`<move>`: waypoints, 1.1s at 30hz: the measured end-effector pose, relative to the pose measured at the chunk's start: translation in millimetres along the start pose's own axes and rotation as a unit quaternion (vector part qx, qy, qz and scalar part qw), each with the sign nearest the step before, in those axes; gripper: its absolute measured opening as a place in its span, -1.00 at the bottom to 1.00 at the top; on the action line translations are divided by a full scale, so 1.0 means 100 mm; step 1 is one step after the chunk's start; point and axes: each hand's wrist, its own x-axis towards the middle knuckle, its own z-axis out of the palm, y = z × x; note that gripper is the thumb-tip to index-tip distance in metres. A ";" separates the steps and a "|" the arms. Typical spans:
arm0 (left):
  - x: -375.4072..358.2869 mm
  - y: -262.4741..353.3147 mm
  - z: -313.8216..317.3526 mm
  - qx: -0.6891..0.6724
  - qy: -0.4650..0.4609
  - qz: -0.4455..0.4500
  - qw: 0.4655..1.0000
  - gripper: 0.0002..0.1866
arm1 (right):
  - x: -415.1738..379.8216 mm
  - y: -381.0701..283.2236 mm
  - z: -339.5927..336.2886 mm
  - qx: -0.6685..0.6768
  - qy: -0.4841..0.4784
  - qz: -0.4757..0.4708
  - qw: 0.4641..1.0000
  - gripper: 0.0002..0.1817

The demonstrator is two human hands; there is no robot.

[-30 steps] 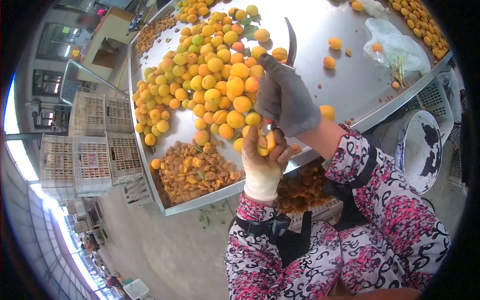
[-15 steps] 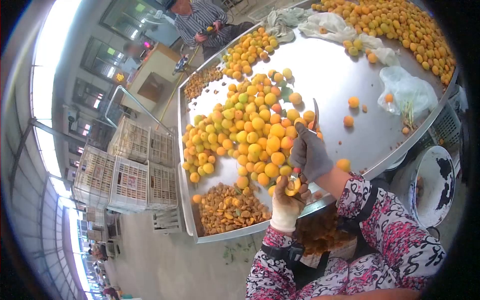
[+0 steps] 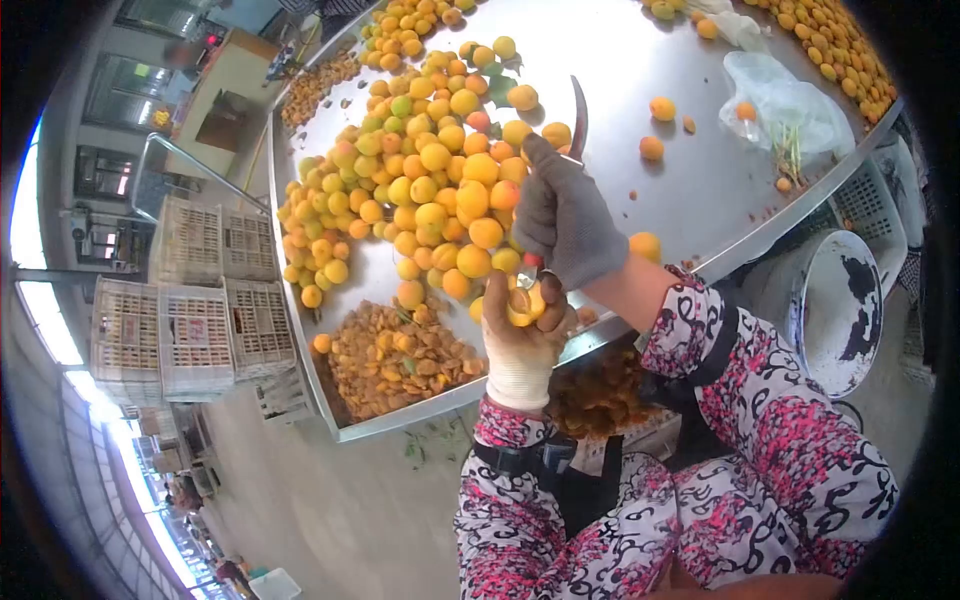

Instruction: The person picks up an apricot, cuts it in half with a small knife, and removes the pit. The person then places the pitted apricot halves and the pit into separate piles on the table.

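Note:
My left hand [image 3: 518,352], in a whitish glove with stained fingers, is closed around an opened apricot [image 3: 519,314] with its hollow facing up. My right hand [image 3: 572,222], in a grey glove, grips a curved-blade knife [image 3: 580,112]. Its blade points up and away past my thumb. Below the fist, the tool's red part and a short metal tip reach the apricot. Whole apricots [image 3: 432,185] lie heaped on the metal table [image 3: 590,45] just beyond my hands. Left of my left hand is a brown pile of pits or split pieces [image 3: 395,360].
Stacked plastic crates [image 3: 205,330] stand left of the table. A plastic bag [image 3: 780,110] lies at the right, with more apricots [image 3: 835,50] behind it. To the right stand a worn white basin [image 3: 845,315] and a grey crate [image 3: 872,215]. A brown heap [image 3: 600,395] sits below the table edge.
My view has swung, so the table and hands appear farther left and higher. Both hands stay together, still holding the apricot and the knife. The striped-shirted person has mostly left view.

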 end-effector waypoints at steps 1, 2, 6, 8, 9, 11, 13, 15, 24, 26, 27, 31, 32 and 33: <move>0.03 0.01 0.00 -0.003 0.002 -0.002 1.000 -0.71 | 0.00 0.00 0.02 -0.001 0.004 0.002 1.000 -0.49; 0.02 0.03 0.02 -0.042 0.026 -0.022 0.999 -0.67 | -0.02 0.03 0.04 -0.010 0.011 -0.004 1.000 -0.49; 0.05 0.03 0.09 -0.079 0.096 -0.028 0.992 -0.62 | 0.01 0.04 0.04 0.000 0.030 0.000 1.000 -0.51; 0.04 0.02 0.07 -0.089 0.117 -0.018 0.989 -0.65 | -0.02 0.04 0.05 0.018 0.038 0.009 0.999 -0.52; 0.04 0.03 0.05 -0.075 0.093 -0.020 0.993 -0.65 | -0.03 0.03 0.07 -0.003 0.029 0.018 0.999 -0.53; 0.05 0.03 0.05 -0.060 0.068 -0.022 0.996 -0.65 | -0.06 0.03 0.08 -0.024 0.020 0.027 0.999 -0.54; 0.06 0.02 0.05 0.128 0.160 0.023 0.979 -0.56 | -0.10 0.04 0.07 -0.162 -0.059 -0.054 0.984 -0.59; 0.06 0.02 0.09 0.164 0.180 0.025 0.970 -0.54 | -0.11 0.03 0.07 -0.159 -0.064 -0.067 0.983 -0.60; 0.01 0.14 0.08 0.341 0.223 0.146 0.901 -0.54 | -0.19 -0.12 0.18 -0.289 -0.026 -0.088 0.953 -0.64; 0.03 0.24 -0.16 0.412 0.219 0.219 0.857 -0.50 | -0.04 0.05 -0.04 -0.458 -0.093 -0.173 0.867 -0.61; 0.02 0.25 -0.13 0.413 0.220 0.220 0.856 -0.50 | 0.01 0.18 -0.15 -0.457 -0.094 -0.173 0.868 -0.61; 0.05 0.29 -0.12 0.481 0.204 0.314 0.793 -0.44 | -0.16 0.26 -0.07 -0.650 -0.195 0.024 0.734 -0.71; 0.04 0.30 -0.13 0.580 0.207 0.325 0.718 -0.45 | -0.15 0.32 -0.08 -0.561 -0.146 0.109 0.807 -0.71; 0.04 0.31 -0.14 0.670 0.206 0.331 0.632 -0.47 | -0.14 0.38 -0.10 -0.459 -0.093 0.192 0.862 -0.72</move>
